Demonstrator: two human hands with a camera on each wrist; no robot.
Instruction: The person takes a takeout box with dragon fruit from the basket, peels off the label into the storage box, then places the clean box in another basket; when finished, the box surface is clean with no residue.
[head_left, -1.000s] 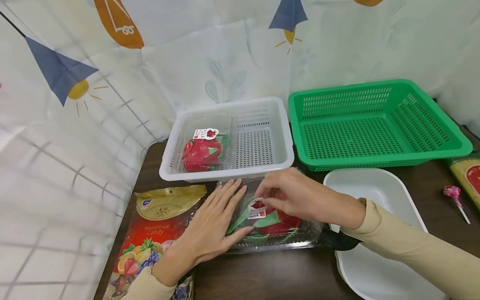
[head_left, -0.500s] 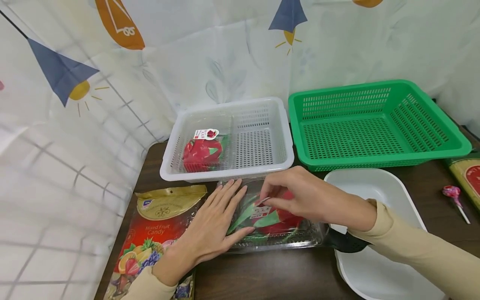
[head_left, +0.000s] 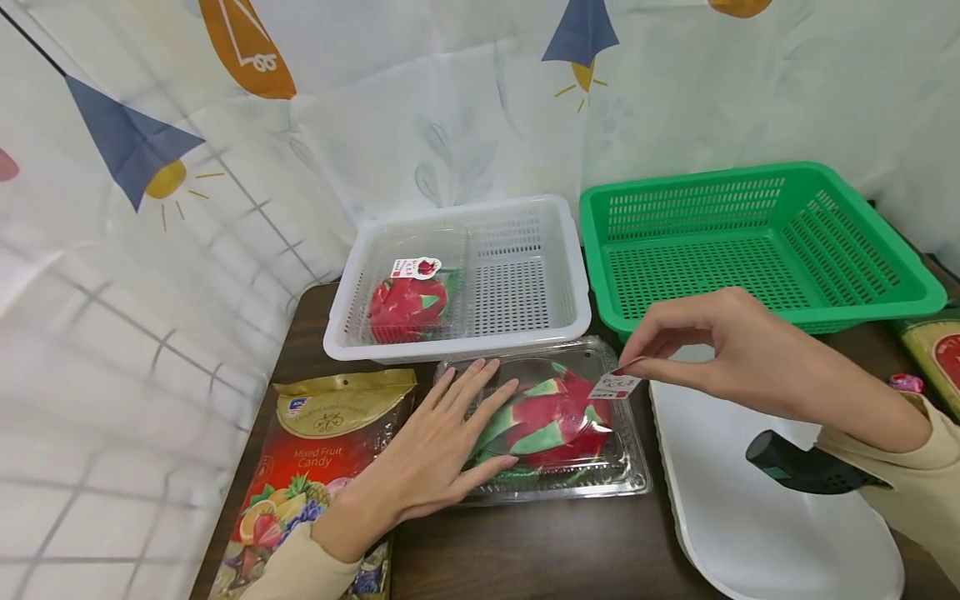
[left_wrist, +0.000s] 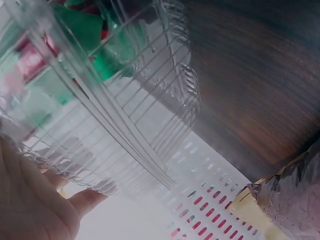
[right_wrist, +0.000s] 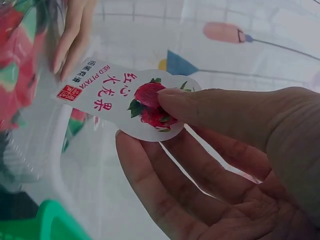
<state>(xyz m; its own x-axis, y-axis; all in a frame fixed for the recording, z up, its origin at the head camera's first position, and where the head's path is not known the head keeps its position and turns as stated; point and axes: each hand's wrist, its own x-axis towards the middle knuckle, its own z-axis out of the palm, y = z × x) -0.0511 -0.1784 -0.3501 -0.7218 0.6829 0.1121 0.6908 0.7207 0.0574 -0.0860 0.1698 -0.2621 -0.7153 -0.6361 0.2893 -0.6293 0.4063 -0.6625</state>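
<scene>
White cut-out label (right_wrist: 122,102) with red lettering and a pitaya picture, raised at the right edge of a rectangular clear plastic box (head_left: 615,483).
Behind that label was the right hand (head_left: 723,358), its grip drawn together, thumb and fingers pinching the picture end; the left hand (head_left: 431,446) lay on the box's left side, its grip spread, fingers nearly straight, holding nothing. Judging by the pictures, the lifting was done: the label hung clear of the box, though not yet laid down. Inside the box sat red-and-green fruit (head_left: 555,417). Behind it, a white pierced plastic basket (head_left: 517,340) held a second clear box (head_left: 435,242) with its own label (head_left: 417,267) in place.
</scene>
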